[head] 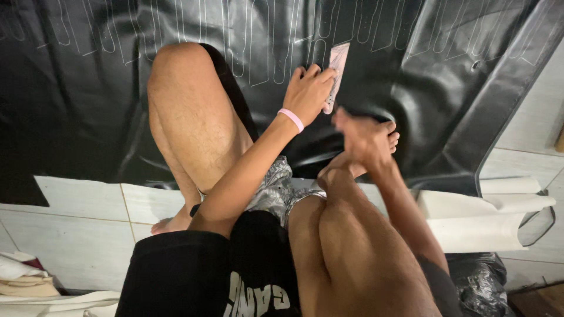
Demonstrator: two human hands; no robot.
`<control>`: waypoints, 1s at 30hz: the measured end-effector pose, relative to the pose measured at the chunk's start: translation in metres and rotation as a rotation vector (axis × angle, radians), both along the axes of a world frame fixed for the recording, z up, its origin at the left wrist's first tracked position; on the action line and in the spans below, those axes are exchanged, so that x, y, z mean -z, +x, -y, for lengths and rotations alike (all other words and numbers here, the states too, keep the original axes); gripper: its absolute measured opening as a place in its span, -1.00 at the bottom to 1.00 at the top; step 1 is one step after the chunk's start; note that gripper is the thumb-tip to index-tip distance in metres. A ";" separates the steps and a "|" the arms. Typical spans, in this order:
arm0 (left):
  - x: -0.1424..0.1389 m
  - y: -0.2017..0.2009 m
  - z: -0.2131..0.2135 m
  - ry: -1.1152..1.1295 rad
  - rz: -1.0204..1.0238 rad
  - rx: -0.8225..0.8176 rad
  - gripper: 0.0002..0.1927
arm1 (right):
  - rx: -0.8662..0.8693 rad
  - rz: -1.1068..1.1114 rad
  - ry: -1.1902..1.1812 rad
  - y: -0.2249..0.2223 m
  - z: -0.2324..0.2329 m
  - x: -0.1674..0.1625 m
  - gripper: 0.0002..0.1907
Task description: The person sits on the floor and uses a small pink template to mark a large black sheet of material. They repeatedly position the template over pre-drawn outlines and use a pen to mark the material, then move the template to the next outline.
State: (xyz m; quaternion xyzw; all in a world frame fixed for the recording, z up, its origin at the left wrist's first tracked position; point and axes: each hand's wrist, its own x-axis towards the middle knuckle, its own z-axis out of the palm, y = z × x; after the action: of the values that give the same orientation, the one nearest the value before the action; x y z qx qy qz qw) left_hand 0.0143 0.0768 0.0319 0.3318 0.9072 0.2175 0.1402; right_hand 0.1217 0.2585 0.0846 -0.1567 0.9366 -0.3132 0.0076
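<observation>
Upper middle of the frame, the left hand [308,91] is pressing a small pale template [337,73] flat onto the black sheet [94,100], fingers spread over its lower half and not pinching anything. That template looks like thin stiff card or plastic, light as anything, so I'd guess it skates around on that glossy surface unless you keep weight on it; holding it flat near the middle beats grabbing an edge. The sheet itself looks soft and floppy, wrinkling at center right, covered with white traced outlines along the top. Right hand [361,138] is just below and right of the template, blurred, so I can't tell whether it's curled around a marker or holding nothing. Pale tiled floor [76,229] shows at lower left.
</observation>
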 end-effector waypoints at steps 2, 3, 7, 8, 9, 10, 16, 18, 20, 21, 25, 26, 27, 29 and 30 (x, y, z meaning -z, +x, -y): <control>-0.003 -0.002 0.004 0.018 -0.028 -0.002 -0.52 | 0.020 0.049 -0.070 0.015 0.006 0.003 -0.67; -0.003 -0.002 0.005 0.032 -0.025 -0.005 -0.51 | 0.063 0.086 -0.119 0.020 0.006 0.005 -0.67; -0.002 -0.007 0.014 0.059 0.002 0.013 -0.57 | -0.014 0.078 -0.166 0.016 0.006 0.016 -0.70; -0.003 -0.008 0.016 0.058 0.017 0.023 -0.61 | -0.008 0.077 -0.145 0.015 0.006 0.017 -0.71; -0.003 -0.008 0.017 0.057 0.013 0.019 -0.62 | -0.003 0.076 -0.126 0.014 0.006 0.018 -0.71; -0.003 -0.009 0.018 0.056 0.008 0.014 -0.63 | 0.002 0.075 -0.106 0.013 0.006 0.018 -0.71; -0.009 -0.012 0.025 0.061 0.112 0.015 -0.71 | 0.232 0.167 -0.220 0.011 0.002 0.016 -0.72; -0.009 -0.013 0.028 0.064 0.129 0.018 -0.74 | 0.107 0.171 -0.090 0.009 0.006 0.018 -0.68; -0.009 -0.014 0.030 0.060 0.123 0.017 -0.74 | 0.038 0.142 -0.023 0.007 0.011 0.020 -0.70; -0.009 -0.014 0.031 0.065 0.110 0.016 -0.73 | 0.035 0.114 -0.023 0.007 0.015 0.021 -0.75; -0.006 -0.014 0.032 0.060 0.091 0.012 -0.73 | 0.053 0.082 -0.083 0.007 0.017 0.019 -0.77; -0.005 -0.014 0.032 0.055 0.094 0.016 -0.73 | 0.074 0.097 -0.025 0.005 0.015 0.019 -0.77; -0.005 -0.014 0.032 0.056 0.102 0.017 -0.72 | 0.098 0.113 0.036 0.006 0.014 0.017 -0.77; -0.004 -0.014 0.034 0.061 0.122 0.019 -0.70 | 0.123 0.143 0.063 0.004 0.012 0.015 -0.78; -0.004 -0.013 0.035 0.062 0.117 0.021 -0.69 | 0.124 0.153 0.027 0.003 0.012 0.015 -0.78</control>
State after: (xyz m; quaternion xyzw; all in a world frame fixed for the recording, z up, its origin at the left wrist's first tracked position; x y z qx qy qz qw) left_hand 0.0012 0.0415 0.0361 0.3320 0.8868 0.2632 0.1847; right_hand 0.1248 0.2463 0.0696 -0.0741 0.9454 -0.3114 0.0619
